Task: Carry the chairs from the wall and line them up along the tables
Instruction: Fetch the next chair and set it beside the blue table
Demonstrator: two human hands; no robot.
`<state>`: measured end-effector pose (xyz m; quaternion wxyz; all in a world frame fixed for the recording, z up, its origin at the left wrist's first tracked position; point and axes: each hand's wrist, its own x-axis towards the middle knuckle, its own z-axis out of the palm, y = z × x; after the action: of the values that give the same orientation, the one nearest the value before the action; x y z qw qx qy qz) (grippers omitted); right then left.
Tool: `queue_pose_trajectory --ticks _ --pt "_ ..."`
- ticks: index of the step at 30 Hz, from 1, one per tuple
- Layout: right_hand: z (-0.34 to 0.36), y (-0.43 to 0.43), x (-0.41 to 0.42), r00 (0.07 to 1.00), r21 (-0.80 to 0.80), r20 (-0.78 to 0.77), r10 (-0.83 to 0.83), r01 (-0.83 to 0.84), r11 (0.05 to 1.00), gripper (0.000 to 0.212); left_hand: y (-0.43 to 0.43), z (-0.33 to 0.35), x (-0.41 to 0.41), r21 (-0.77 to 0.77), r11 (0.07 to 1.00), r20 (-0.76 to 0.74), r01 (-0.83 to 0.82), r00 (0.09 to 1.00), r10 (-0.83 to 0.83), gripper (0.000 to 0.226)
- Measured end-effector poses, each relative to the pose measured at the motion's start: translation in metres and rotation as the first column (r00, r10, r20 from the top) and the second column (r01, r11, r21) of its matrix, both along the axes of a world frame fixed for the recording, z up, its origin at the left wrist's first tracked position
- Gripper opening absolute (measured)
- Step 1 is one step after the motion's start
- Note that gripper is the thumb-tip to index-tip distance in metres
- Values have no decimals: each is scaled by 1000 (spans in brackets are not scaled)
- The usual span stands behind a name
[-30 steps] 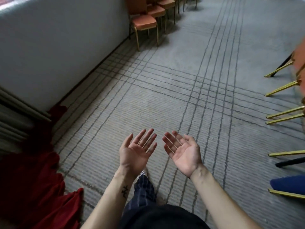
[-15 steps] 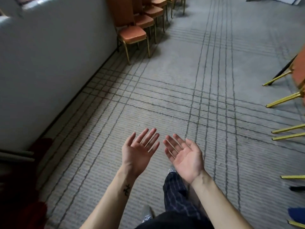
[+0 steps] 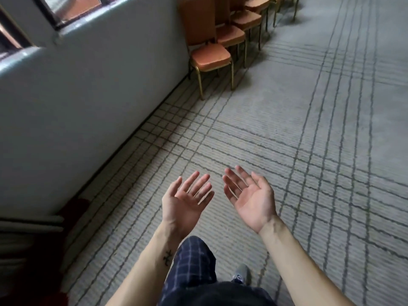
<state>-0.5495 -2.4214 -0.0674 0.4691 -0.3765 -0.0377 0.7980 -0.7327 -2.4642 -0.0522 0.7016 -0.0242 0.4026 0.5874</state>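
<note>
A grey lined carpet (image 3: 287, 129) stretches beside a pale wall (image 3: 88, 96), where a row of orange padded chairs (image 3: 231, 34) stands backed against it, well ahead of the person. The nearest chair (image 3: 209, 56) looks rigid and moderately heavy on its thin gold metal legs; the backrest top and the seat's front edge appear the firmest holds. The left hand (image 3: 185, 204) and right hand (image 3: 251, 199) are spread palm-up, holding nothing.

Bare carpet (image 3: 287, 129) lies between hands (image 3: 218, 202) and chairs (image 3: 210, 56).
</note>
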Motion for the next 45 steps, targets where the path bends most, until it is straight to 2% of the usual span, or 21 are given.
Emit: queue_pose_trajectory --ticks 3,5,6,7,8,9,12,17,20,25,31,37,42,45 --pt "-13 58 -6 999 -19 21 38 -37 999 47 60 -16 -10 -33 999 -10 2 1000 -3 54" --pt "-28 78 -8 1000 -53 17 8 -7 999 48 87 -22 -15 -52 999 -13 -6 1000 6 54" --pt "-38 133 -23 999 -93 41 -31 35 995 50 146 -29 -29 -79 997 -24 11 1000 -13 54" --pt "-43 134 -23 999 -117 35 -41 45 992 52 149 -35 -31 -70 997 -11 14 1000 -15 54" --pt "-40 169 -37 996 -126 66 -55 63 990 53 187 -34 -41 -74 997 -24 11 1000 -13 54" --pt "-40 178 -39 999 -110 40 -37 42 993 54 198 -31 -44 -20 1000 0 11 1000 -11 54" --pt "-19 270 -79 996 -78 80 -46 53 996 50 288 -22 -77 -38 999 -12 16 1000 -17 54" --pt "18 399 -113 993 17 68 -98 97 995 44 425 0 -115 25 996 -15 86 996 -86 54" --pt "20 448 -126 992 3 57 -117 117 993 45 485 9 -134 53 996 -6 70 998 -69 52" --pt "1 557 -151 991 -43 117 -62 67 997 48 592 -11 -149 10 999 24 39 999 -39 54" --pt "-15 722 -175 998 -65 63 3 1 998 49 723 -5 -178 -24 998 -72 -56 996 54 54" --pt "14 875 -230 992 -6 28 124 -124 992 47 829 10 -230 12 983 -108 -181 977 182 53" --pt "9 965 -289 974 -16 46 223 -223 975 47 907 -5 -264 -41 968 -98 -248 965 244 51" --pt "-5 1014 -325 974 -37 38 225 -224 974 48 965 -15 -299 -40 965 -98 -259 962 254 51"
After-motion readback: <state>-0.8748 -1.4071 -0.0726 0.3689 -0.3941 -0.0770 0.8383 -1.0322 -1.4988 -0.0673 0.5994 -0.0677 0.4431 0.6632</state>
